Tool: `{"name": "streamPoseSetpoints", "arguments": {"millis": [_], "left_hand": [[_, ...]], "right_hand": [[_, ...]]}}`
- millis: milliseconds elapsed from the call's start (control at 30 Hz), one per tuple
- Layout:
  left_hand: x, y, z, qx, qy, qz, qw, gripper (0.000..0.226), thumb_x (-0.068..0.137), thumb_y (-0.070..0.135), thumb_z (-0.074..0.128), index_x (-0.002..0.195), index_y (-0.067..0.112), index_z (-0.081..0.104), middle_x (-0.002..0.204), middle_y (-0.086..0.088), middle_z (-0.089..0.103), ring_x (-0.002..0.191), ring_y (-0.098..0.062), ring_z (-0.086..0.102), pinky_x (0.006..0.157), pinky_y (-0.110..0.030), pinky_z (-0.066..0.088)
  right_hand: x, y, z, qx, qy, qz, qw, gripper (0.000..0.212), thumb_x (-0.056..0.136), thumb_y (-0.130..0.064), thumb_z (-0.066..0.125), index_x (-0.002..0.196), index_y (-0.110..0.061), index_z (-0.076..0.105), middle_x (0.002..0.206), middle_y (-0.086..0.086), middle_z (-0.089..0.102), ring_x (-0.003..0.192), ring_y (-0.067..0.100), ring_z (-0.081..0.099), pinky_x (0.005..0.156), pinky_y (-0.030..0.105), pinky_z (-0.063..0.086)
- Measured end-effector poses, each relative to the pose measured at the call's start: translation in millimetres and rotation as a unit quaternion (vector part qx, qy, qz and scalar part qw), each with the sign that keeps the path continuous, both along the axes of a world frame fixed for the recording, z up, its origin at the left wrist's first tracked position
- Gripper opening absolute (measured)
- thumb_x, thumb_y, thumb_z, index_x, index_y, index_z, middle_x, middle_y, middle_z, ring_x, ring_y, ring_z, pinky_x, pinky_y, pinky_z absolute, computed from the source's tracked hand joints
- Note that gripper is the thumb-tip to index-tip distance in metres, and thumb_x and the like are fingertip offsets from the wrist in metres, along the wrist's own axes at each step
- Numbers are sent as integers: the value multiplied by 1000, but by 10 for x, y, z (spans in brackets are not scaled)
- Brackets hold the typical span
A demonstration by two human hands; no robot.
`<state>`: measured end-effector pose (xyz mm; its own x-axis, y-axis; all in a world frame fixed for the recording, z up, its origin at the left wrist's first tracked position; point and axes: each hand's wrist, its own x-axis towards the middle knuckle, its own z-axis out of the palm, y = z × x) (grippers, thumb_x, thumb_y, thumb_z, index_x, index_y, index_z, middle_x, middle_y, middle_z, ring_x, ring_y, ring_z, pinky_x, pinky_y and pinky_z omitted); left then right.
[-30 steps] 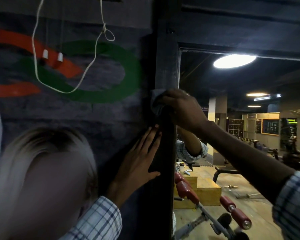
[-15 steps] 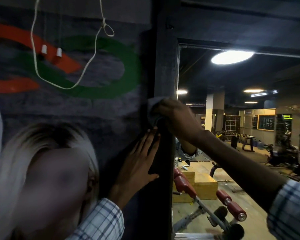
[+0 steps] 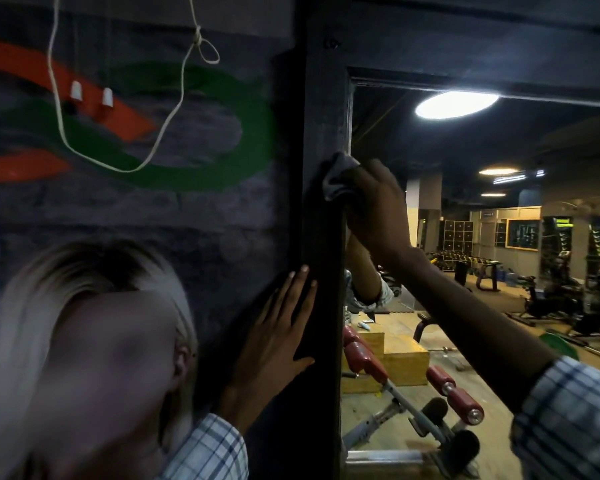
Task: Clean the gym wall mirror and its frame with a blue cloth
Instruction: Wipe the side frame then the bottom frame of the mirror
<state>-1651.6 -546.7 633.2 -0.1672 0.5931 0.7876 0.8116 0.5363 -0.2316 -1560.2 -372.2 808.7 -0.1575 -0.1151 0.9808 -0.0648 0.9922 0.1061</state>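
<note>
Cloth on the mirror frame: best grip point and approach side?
Take the cloth by its bunched bulk from the mirror side, as the right hand does: it is wadded against the frame's inner edge, leaving a fold out to wipe.

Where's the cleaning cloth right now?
In the head view, centre, the cloth is bunched in the right hand, pressed on the dark vertical frame at the mirror's left edge, above the left hand lying flat on that frame.
</note>
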Motion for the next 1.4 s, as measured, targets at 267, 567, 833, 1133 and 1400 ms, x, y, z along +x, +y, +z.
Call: {"name": "streamPoseSetpoints", "arguments": {"millis": [267, 567, 833, 1133, 1400], "left_hand": [[23, 10, -104, -6, -8, 10, 1000, 138, 66, 58, 87, 166, 16, 3, 173, -7, -17, 161, -26, -3, 127, -44, 25], [65, -37, -311, -18, -6, 35, 999, 140, 63, 59, 88, 166, 16, 4, 173, -9, -14, 161, -27, -1, 126, -44, 26], [174, -42, -519, -25, -20, 57, 998, 141, 64, 58, 88, 166, 16, -1, 172, -9, -19, 161, -27, -3, 127, -44, 24], [140, -42, -763, -2, -20, 46, 999, 138, 65, 53, 90, 166, 18, 3, 173, -6, -17, 161, -26, 3, 125, -45, 28], [-31, -159, -1210, -11, 16, 42, 999, 137, 66, 58, 86, 166, 21, 0, 173, -6, -18, 161, -25, -1, 127, -43, 23]], "right_hand": [[56, 56, -110, 56, -106, 29, 992, 42, 87, -10, 72, 126, -20, 64, 124, 4, 61, 110, 22, 61, 86, 46, 58], [66, -53, -320, 57, -79, 7, 995, 39, 88, -10, 71, 125, -20, 68, 123, 5, 61, 110, 24, 58, 82, 46, 58], [60, -41, -572, 28, -91, 34, 995, 35, 89, -13, 69, 124, -18, 67, 121, 7, 60, 110, 26, 58, 82, 50, 56], [123, -95, -880, 104, -148, 3, 984, 38, 88, -13, 67, 125, -23, 69, 125, 4, 60, 112, 26, 59, 81, 49, 58], [-5, -242, -1281, 91, -86, 14, 992, 35, 86, -15, 72, 120, -21, 73, 114, 4, 63, 99, 24, 64, 75, 45, 58]]}}
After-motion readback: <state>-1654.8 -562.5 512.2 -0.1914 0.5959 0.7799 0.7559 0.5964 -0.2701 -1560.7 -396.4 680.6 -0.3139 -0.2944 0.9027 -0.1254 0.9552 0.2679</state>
